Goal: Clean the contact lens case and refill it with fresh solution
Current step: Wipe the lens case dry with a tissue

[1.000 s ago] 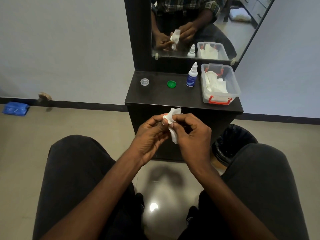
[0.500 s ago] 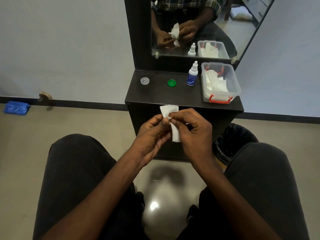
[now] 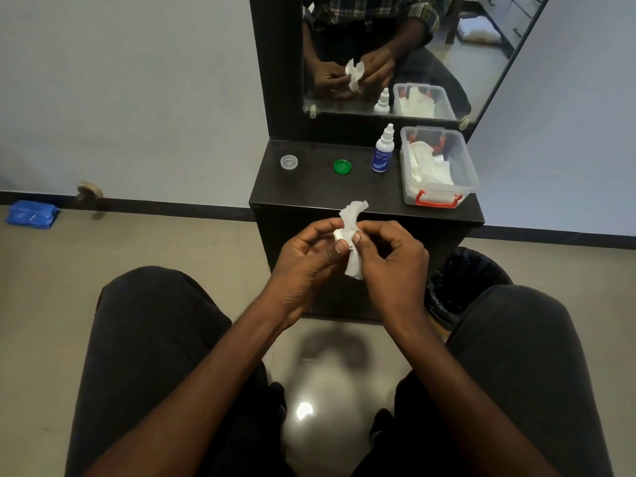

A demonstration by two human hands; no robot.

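My left hand (image 3: 306,263) and my right hand (image 3: 392,259) meet in front of the black counter (image 3: 309,197), above my lap. Between them is a crumpled white tissue (image 3: 351,215), one end sticking up and the other hanging down. My left fingertips pinch a small white piece, apparently the lens case (image 3: 339,234), mostly wrapped in the tissue. My right thumb and fingers pinch the tissue against it. On the counter lie a clear cap (image 3: 288,162) and a green cap (image 3: 342,166). The white solution bottle (image 3: 381,156) stands capped beside them.
A clear plastic box (image 3: 436,197) with red handles holds folded tissues at the counter's right end. A mirror (image 3: 378,29) rises behind the counter. A black-lined bin (image 3: 464,280) stands on the floor by my right knee. A blue packet (image 3: 31,214) lies far left.
The tissue has been turned between my fingers and its free end now curls up to the right. Both hands stay in nearly the same place.
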